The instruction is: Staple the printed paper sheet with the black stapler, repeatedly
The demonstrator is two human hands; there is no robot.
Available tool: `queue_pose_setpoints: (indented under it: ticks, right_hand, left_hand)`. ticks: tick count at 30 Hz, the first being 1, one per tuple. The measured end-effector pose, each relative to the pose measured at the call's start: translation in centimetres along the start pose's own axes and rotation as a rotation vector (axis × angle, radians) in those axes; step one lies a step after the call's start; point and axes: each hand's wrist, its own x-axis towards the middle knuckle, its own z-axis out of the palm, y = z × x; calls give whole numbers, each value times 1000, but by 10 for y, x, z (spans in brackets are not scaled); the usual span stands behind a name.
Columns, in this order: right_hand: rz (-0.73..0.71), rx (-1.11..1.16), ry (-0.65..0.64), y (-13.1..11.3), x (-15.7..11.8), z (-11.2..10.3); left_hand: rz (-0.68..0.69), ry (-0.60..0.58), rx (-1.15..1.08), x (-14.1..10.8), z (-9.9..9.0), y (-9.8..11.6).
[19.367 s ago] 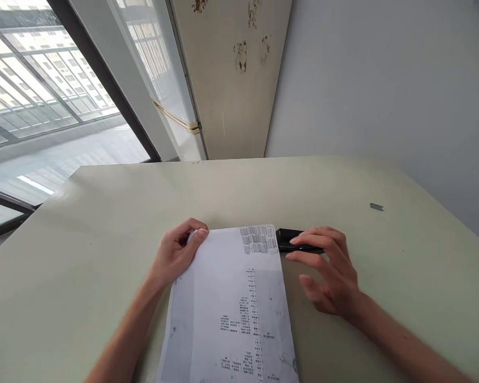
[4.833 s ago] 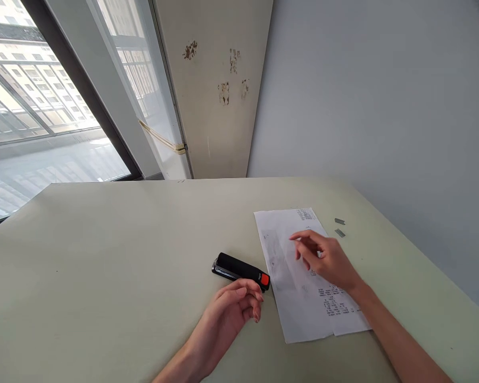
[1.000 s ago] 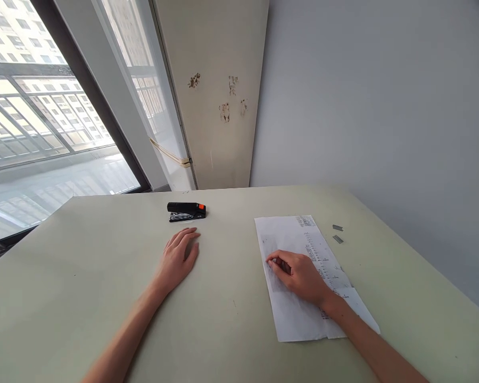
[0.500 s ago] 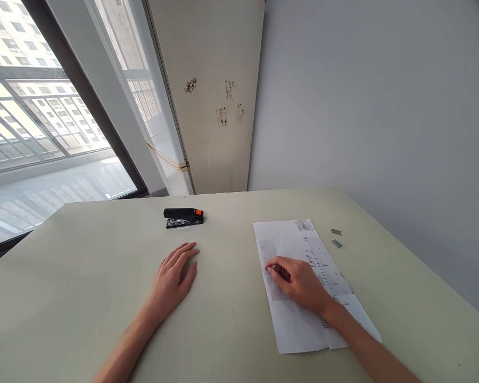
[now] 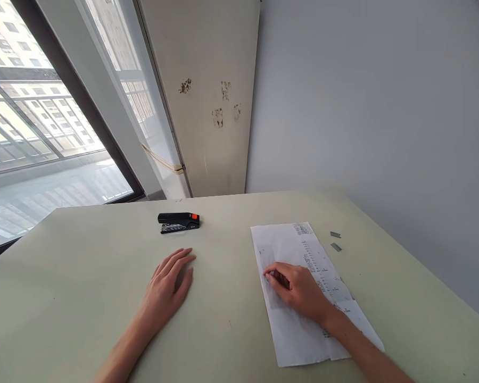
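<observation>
My left hand (image 5: 164, 287) lies palm down on the table with its fingers stretched and the thumb apart, holding nothing. Just beyond its fingertips sits a black stapler (image 5: 179, 222) with an orange patch at its right end; hand and stapler do not touch. My right hand (image 5: 297, 287) rests on a sheet of white printed paper (image 5: 281, 242), fingers curled in and thumb tip close to the index finger. Nothing shows between those fingertips. The paper lies flat, creased near its lower right, partly covered by my right hand and forearm.
Two small grey strips of staples (image 5: 336, 240) lie on the pale green table (image 5: 219, 298), right of the paper. A grey wall (image 5: 367, 106) borders the far right side. A stained beige panel (image 5: 207, 154) and a window (image 5: 43, 133) stand behind and left.
The whole view has shifted slightly, so the table things appear a little lower and further left. Both hands keep their poses and places on the table.
</observation>
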Motion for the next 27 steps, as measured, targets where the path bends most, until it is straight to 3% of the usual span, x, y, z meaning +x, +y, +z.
queue_pose_setpoints:
  ticks: [5, 7, 9, 11, 14, 17, 20, 27]
  right_hand:
    - [14, 74, -31, 3, -1, -5]
    - [40, 97, 22, 10, 1, -11]
    - [83, 16, 202, 24, 3, -21]
    - [126, -183, 466, 45, 5, -32]
    - [231, -399, 618, 82, 4, -44]
    - [371, -607, 569, 111, -1, -46]
    - [368, -643, 457, 119, -4, -40]
    - [145, -500, 311, 86, 3, -14]
  left_hand:
    - [-2, -4, 7, 0, 1, -1]
    - [7, 1, 11, 0, 2, -2]
    - [12, 6, 14, 0, 2, -2]
    - [18, 9, 12, 0, 1, -2]
    - [25, 10, 8, 1, 1, -1]
    - [24, 9, 10, 1, 1, -1]
    - [23, 5, 11, 1, 2, -2]
    - [20, 7, 2, 0, 1, -1]
